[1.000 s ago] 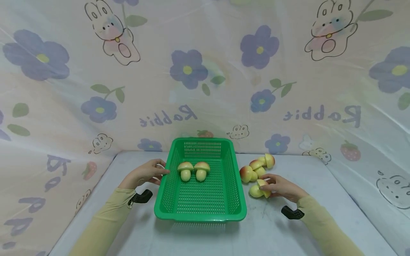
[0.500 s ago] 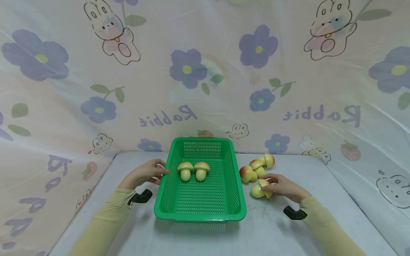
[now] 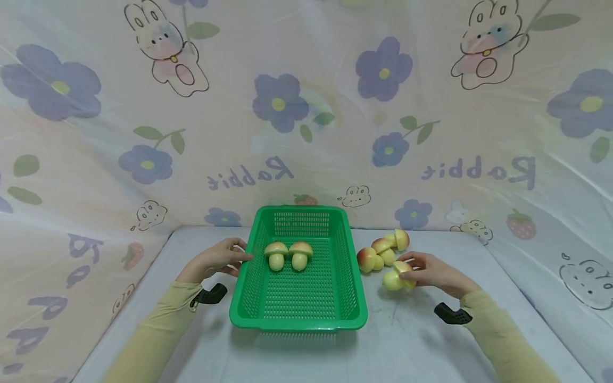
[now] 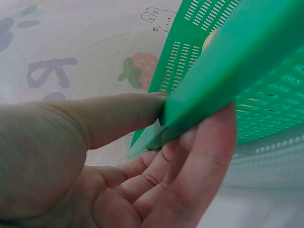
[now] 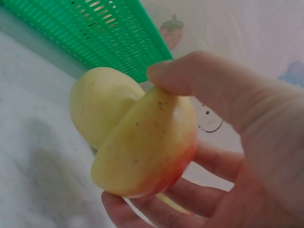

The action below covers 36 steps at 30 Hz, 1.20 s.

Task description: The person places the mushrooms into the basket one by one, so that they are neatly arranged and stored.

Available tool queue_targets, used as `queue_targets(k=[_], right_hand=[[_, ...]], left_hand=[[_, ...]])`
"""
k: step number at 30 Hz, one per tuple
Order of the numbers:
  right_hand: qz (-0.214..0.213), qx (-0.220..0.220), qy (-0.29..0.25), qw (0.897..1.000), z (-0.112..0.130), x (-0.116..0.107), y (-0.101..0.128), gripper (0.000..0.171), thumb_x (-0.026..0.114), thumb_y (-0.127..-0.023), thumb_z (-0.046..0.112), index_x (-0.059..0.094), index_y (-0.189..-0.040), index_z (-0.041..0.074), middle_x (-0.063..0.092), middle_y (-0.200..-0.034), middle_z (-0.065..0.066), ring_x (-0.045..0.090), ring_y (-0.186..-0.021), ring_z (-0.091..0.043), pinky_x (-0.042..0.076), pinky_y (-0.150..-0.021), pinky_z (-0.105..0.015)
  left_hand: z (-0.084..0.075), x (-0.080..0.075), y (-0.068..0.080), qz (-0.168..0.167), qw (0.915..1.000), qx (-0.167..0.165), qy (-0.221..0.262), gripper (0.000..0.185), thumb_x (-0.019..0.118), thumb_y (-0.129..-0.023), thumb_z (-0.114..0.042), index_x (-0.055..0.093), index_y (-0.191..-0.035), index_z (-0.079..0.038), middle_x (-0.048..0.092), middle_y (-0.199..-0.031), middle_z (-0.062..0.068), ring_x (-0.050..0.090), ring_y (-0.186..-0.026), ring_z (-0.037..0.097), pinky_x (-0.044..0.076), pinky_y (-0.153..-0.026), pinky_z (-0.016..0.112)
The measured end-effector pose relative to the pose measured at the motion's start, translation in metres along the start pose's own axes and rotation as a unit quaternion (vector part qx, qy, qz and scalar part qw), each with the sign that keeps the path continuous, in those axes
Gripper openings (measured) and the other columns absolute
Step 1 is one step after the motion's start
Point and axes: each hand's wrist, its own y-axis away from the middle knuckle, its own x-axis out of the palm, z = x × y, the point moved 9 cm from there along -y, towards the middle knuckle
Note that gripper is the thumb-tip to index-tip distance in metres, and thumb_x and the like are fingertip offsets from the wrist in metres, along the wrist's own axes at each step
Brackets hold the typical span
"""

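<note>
My left hand [image 3: 221, 259] pinches the left rim of the green plastic basket [image 3: 299, 324]. In the left wrist view the thumb [image 4: 137, 111] presses one face of the rim and the fingers [image 4: 209, 156] bend against the other. Right of the basket, my right hand [image 3: 433, 274] grips a yellow toy mushroom [image 3: 394, 281] by its cap. Seen from the right wrist, the thumb lies on the cap's upper edge, several fingers curl beneath, and the rounded stem points toward the basket. Two toy mushrooms, a left one [image 3: 276, 256] and a right one [image 3: 300, 256], lie side by side inside the basket.
Several more toy mushrooms [image 3: 381, 246] with reddish caps lie clustered on the white table [image 3: 191, 340] just right of the basket. A cloth [image 3: 330, 133] printed with rabbits and flowers hangs behind and along both sides of the table.
My right hand has drawn the gripped mushroom slightly right and up, away from the basket, and its stem has turned. The left hand and the basket have kept their places.
</note>
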Motion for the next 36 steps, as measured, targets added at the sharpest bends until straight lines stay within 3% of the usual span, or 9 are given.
queue_targets(k=[6, 11, 25, 36], right_hand=[[-0.006, 0.0, 0.017, 1.0, 0.008, -0.009, 0.005, 0.05, 0.069, -0.09, 0.024, 0.048, -0.129, 0.001, 0.053, -0.122, -0.019, 0.056, -0.103, -0.026, 0.051, -0.083, -0.042], [0.0, -0.025, 0.032, 0.999, 0.023, -0.009, 0.007, 0.047, 0.068, -0.091, 0.022, 0.049, -0.128, 0.0, 0.054, -0.121, -0.02, 0.055, -0.105, -0.028, 0.051, -0.082, -0.039], [0.016, -0.068, 0.053, 0.996, 0.065, -0.001, 0.0, 0.045, 0.069, -0.09, 0.022, 0.051, -0.126, 0.002, 0.054, -0.121, -0.018, 0.054, -0.107, -0.03, 0.051, -0.083, -0.038], [0.048, -0.102, 0.072, 0.991, 0.103, 0.013, -0.01, 0.04, 0.07, -0.089, 0.022, 0.055, -0.124, 0.008, 0.059, -0.117, -0.014, 0.058, -0.101, -0.031, 0.05, -0.081, -0.042]], left_hand=[[-0.001, 0.0, 0.0, 0.001, 1.0, -0.001, -0.003, 0.047, 0.062, -0.095, -0.016, 0.037, -0.13, 0.003, 0.057, -0.105, 0.017, 0.062, -0.076, 0.023, 0.057, -0.064, 0.034], [0.0, 0.0, 0.0, 0.001, 1.0, 0.0, -0.005, 0.046, 0.061, -0.095, -0.016, 0.037, -0.13, 0.003, 0.057, -0.104, 0.017, 0.061, -0.075, 0.022, 0.057, -0.064, 0.035], [0.001, 0.0, -0.003, 0.003, 1.0, -0.005, -0.001, 0.045, 0.062, -0.095, -0.016, 0.038, -0.128, 0.002, 0.058, -0.099, 0.015, 0.062, -0.074, 0.023, 0.057, -0.064, 0.035], [0.003, -0.001, -0.004, -0.001, 1.0, -0.004, 0.003, 0.05, 0.064, -0.094, -0.017, 0.037, -0.13, 0.003, 0.057, -0.106, 0.017, 0.061, -0.073, 0.02, 0.057, -0.064, 0.035]])
